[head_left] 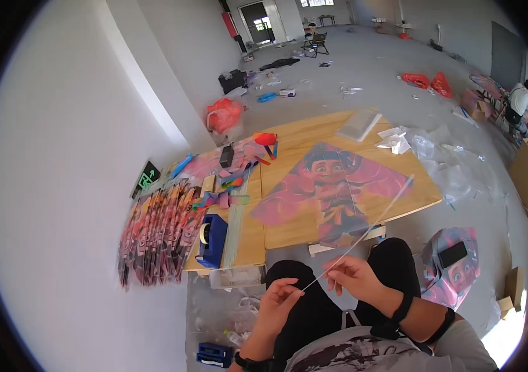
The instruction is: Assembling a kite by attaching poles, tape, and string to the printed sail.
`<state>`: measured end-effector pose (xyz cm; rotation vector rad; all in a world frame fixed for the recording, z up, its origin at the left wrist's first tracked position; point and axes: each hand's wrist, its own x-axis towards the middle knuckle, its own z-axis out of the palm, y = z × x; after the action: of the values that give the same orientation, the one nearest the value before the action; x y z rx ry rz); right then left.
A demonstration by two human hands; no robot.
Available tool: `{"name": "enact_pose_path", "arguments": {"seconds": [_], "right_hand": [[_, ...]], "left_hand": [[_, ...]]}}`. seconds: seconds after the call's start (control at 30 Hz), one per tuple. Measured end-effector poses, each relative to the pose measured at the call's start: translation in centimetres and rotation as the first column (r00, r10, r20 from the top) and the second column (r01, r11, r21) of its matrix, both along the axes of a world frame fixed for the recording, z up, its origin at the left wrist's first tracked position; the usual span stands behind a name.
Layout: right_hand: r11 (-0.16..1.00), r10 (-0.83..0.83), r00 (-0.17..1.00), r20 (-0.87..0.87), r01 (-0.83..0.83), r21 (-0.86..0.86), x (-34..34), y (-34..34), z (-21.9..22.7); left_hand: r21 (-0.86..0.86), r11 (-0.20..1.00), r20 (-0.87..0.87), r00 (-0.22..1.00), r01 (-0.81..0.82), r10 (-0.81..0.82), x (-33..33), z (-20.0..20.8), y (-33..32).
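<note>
Above my lap, a thin whitish rod (372,226) slants up and away to the right. My left hand (281,302) pinches its near end between thumb and fingertips. Further along, my right hand (354,278) has its fingers closed round the same rod. The far tip reaches over the right corner of a printed kite (332,186), which lies flat on the wooden table (289,217) and shows a cartoon figure on pink and purple. Several similar thin rods (235,229) lie bundled beside a blue tape dispenser (212,240) at the table's left.
Folded printed kites (158,232) hang over the table's left edge. Colourful ribbons (220,197) and a black block (227,155) lie behind the dispenser. A clear plastic sheet (359,126) rests at the far edge. A phone (452,254) sits on a kite at right. Another person (521,102) works far right.
</note>
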<state>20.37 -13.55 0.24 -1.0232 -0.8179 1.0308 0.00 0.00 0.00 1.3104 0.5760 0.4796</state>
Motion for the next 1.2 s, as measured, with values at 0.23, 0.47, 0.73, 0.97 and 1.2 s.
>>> {"name": "enact_pose_path", "arguments": {"seconds": [0.23,0.47,0.73,0.97,1.2], "right_hand": [[0.992,-0.098,0.995,-0.024,0.100,0.082,0.0,-1.4,-1.2],[0.968,-0.248,0.968,0.040,0.247,0.035,3.4,-3.6,-2.5],[0.905,-0.387,0.917,0.095,0.398,-0.154,7.5,-10.5,-6.9],[0.865,-0.460,0.887,-0.041,0.437,-0.245,7.6,-11.7,-9.6],[0.867,-0.442,0.897,-0.021,0.421,-0.267,7.7,-11.2,-9.8]], "left_hand": [[-0.064,0.996,0.011,0.998,0.055,-0.054,1.4,-1.7,-2.2],[0.096,0.955,-0.117,0.956,0.282,-0.271,-0.5,-0.6,1.6],[-0.001,0.950,-0.231,0.924,-0.313,0.305,-11.8,-6.8,13.2],[0.199,0.814,-0.282,0.763,-0.546,0.581,-14.0,-12.2,16.7],[0.653,0.649,-0.239,0.707,-0.391,0.666,-10.3,-16.0,17.6]]}}
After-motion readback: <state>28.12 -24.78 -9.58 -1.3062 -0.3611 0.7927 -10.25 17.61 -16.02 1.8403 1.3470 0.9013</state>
